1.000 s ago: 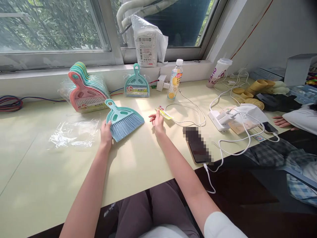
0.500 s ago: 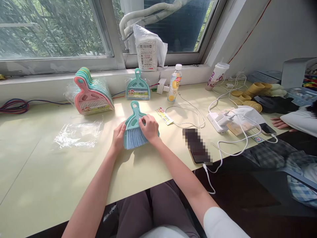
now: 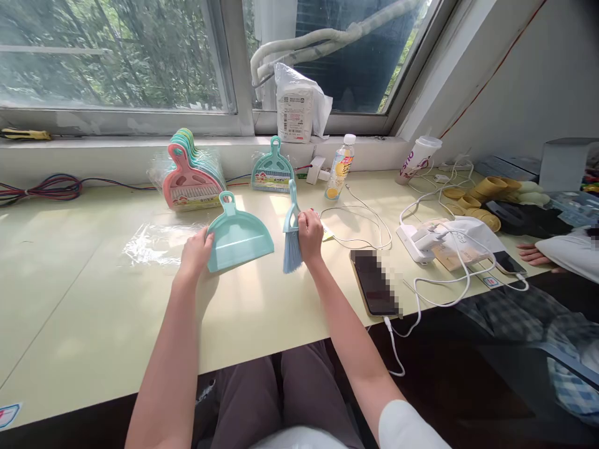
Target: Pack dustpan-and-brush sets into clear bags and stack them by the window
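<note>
My left hand (image 3: 196, 251) grips the left edge of a teal dustpan (image 3: 241, 236), its handle pointing toward the window. To the right, apart from the pan, my right hand (image 3: 309, 234) is closed on a small teal hand brush (image 3: 292, 240) with blue bristles pointing down. A flat clear plastic bag (image 3: 156, 244) lies left of the dustpan. Partly hidden behind my right hand is a printed card (image 3: 327, 234). Behind stand a row of bagged brush-and-dustpan sets (image 3: 194, 181), a pink one in front, and a single teal set (image 3: 272, 171).
A drink bottle (image 3: 340, 167) and a white cup (image 3: 418, 159) stand toward the back. On the right are a phone (image 3: 372, 284), a power strip (image 3: 415, 242) and loose white cables. A wrapped package (image 3: 296, 112) sits on the sill. Another person's hand (image 3: 533, 254) rests at far right.
The brush has come off the dustpan; my right hand has carried it to the right. My left hand has shifted left with the pan. The whole view has shifted slightly.
</note>
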A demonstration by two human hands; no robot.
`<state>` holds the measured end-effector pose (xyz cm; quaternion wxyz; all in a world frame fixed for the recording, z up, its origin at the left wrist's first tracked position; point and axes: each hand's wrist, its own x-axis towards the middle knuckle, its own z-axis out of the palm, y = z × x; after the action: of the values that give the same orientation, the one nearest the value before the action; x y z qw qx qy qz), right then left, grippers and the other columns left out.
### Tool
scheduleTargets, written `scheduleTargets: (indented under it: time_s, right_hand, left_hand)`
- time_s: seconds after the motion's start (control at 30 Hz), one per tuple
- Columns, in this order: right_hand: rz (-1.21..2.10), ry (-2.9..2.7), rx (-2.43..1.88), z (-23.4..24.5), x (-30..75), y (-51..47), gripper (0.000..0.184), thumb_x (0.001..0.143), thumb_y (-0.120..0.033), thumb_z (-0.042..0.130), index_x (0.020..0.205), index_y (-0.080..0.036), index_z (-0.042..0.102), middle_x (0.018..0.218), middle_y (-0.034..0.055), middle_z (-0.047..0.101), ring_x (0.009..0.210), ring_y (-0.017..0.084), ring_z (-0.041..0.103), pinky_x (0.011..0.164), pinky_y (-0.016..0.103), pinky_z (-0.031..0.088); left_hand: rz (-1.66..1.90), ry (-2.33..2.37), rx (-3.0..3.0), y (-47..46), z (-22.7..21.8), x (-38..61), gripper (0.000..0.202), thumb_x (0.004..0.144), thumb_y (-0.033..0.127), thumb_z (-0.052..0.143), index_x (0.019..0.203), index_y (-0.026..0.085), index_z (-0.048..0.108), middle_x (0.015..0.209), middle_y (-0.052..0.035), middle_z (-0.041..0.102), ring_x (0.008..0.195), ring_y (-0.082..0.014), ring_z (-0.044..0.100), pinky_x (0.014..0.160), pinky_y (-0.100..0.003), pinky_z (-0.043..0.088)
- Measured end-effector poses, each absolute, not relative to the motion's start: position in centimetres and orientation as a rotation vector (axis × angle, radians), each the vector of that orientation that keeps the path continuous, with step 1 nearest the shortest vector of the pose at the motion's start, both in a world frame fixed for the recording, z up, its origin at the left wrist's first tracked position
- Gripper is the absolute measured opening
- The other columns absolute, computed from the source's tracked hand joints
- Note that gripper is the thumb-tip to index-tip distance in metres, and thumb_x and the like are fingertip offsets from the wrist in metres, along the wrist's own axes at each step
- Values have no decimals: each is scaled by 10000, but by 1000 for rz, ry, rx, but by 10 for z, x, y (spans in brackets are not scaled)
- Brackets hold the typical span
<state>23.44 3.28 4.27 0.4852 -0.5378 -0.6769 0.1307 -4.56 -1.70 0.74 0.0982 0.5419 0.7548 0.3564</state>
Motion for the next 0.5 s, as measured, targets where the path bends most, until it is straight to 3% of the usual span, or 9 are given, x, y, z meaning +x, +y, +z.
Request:
scheduleTargets:
  time_s: [0.13, 0.2, 0.3, 0.4, 0.5]
  right_hand:
    - [136, -1850, -1497, 27, 244, 48, 287, 956, -228, 379, 779, -207, 604, 911, 99, 623, 968, 253, 516, 817, 340, 418]
    - [107, -1938, -1536, 15, 242, 53, 272, 946, -216, 399, 832, -180, 644, 958, 129, 631, 1024, 272, 507, 830, 353, 423]
    - [111, -2006, -1596, 6, 238, 57, 268, 942, -200, 414, 903, -135, 671, 1016, 166, 635, 1068, 282, 505, 891, 368, 419]
    - [164, -2035, -1651, 5, 237, 57, 259, 944, -207, 432, 957, -113, 673, 1072, 184, 628, 1068, 274, 517, 920, 357, 414]
    - [190, -2059, -1681, 6, 238, 55, 268, 954, -219, 426, 1003, -111, 666, 1116, 183, 618, 1098, 268, 512, 924, 346, 407]
  left_hand:
    - [1105, 2245, 1642, -29, 9, -47, 82, 794, 316, 620, 805, 250, 668, 845, -118, 645, 1007, -375, 581, 881, -465, 437]
    - [1168, 2252, 1721, -33, 18, -35, 120, 766, 301, 663, 865, 241, 695, 1001, -140, 656, 1101, -377, 542, 945, -484, 412]
    - [1362, 2273, 1793, -48, 52, 0, 222, 835, 313, 601, 1005, 214, 704, 1168, -151, 632, 1160, -359, 525, 1022, -525, 363]
    - [1750, 1936, 1821, -96, 103, 53, 330, 944, 378, 419, 971, 215, 704, 1008, -113, 675, 1003, -297, 617, 941, -502, 466]
    - [1594, 1508, 1994, -176, 135, 105, 412, 946, 530, 366, 976, 318, 718, 944, -72, 707, 943, -301, 656, 822, -525, 550]
